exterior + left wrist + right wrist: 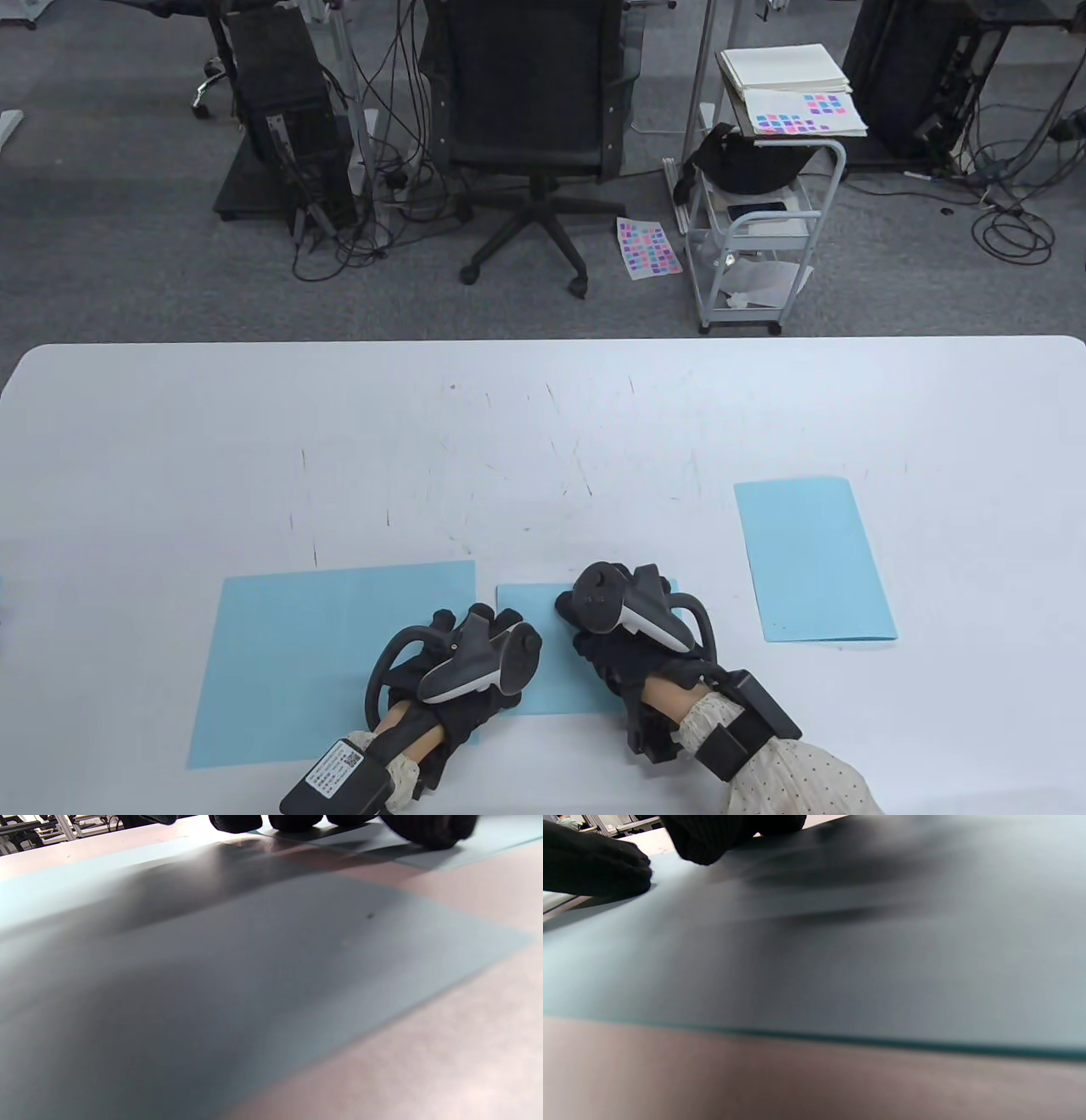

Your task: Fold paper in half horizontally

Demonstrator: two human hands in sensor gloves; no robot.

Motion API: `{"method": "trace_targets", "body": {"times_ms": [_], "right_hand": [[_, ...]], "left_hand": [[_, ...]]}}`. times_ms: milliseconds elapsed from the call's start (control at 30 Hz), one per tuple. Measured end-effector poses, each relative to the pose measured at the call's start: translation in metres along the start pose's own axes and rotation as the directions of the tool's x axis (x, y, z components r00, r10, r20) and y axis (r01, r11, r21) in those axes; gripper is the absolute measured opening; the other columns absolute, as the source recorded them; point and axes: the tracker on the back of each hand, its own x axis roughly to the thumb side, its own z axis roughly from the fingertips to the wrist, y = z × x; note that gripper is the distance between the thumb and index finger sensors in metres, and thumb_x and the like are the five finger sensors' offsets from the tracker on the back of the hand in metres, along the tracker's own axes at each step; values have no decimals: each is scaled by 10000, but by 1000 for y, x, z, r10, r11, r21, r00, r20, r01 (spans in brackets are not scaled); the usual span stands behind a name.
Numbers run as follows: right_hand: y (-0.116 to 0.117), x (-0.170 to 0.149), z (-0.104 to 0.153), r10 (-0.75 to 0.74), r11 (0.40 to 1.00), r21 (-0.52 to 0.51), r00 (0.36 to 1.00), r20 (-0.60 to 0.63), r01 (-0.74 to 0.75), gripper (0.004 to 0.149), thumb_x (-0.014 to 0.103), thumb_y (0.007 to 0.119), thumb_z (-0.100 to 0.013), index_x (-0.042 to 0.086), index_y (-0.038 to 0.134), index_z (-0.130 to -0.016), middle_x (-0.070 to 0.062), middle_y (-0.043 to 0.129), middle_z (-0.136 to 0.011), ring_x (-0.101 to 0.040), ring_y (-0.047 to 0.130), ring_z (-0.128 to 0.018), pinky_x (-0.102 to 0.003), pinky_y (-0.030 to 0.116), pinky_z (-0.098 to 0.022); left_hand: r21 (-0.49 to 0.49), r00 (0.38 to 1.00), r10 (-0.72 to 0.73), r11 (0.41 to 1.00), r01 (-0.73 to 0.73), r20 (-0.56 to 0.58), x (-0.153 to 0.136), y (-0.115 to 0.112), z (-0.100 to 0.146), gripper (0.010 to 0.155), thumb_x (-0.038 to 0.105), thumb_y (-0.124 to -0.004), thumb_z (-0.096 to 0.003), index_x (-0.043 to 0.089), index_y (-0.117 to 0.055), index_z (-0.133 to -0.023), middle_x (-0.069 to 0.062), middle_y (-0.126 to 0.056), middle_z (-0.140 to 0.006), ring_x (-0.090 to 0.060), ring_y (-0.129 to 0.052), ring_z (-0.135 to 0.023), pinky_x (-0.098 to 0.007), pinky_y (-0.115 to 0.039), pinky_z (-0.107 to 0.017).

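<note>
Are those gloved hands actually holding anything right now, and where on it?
Nothing is lifted. The right hand presses down on the small folded blue paper, fingertips near its far edge; the left hand rests beside it.

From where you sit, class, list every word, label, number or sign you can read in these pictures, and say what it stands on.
No text can be read anywhere.
White label with a QR-style code on the left wrist unit: print too small to read.
Right hand tracker: no legible marking.
Sheets of coloured squares on the cart and on the floor: colour patches only, no letters visible.
Blue papers: blank.
</note>
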Motion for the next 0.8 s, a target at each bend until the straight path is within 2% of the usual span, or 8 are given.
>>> {"method": "trace_targets", "body": {"times_ms": [267,800], "right_hand": [[5,1,-2,52,999,19,999,-10,-51,605,366,697,-491,396,451,-1043,140,346,-1165,-260,145,-1079,-638,147,-740],[-2,-11,0,101,993,66,994,-53,-97,618,378,713,-485,430,433,-1033,183,340,-1157,-260,136,-1080,-633,133,-742]], "left_hand": [[4,1000,-4,1000,4,0,0,0,0,677,547,-717,-359,581,-470,-988,252,-452,-1159,-130,-478,-1151,-499,-470,-869],[-23,999,-30,999,30,-21,0,3,-2,657,567,-717,-347,610,-475,-957,274,-447,-1135,-99,-503,-1146,-492,-477,-869]]}}
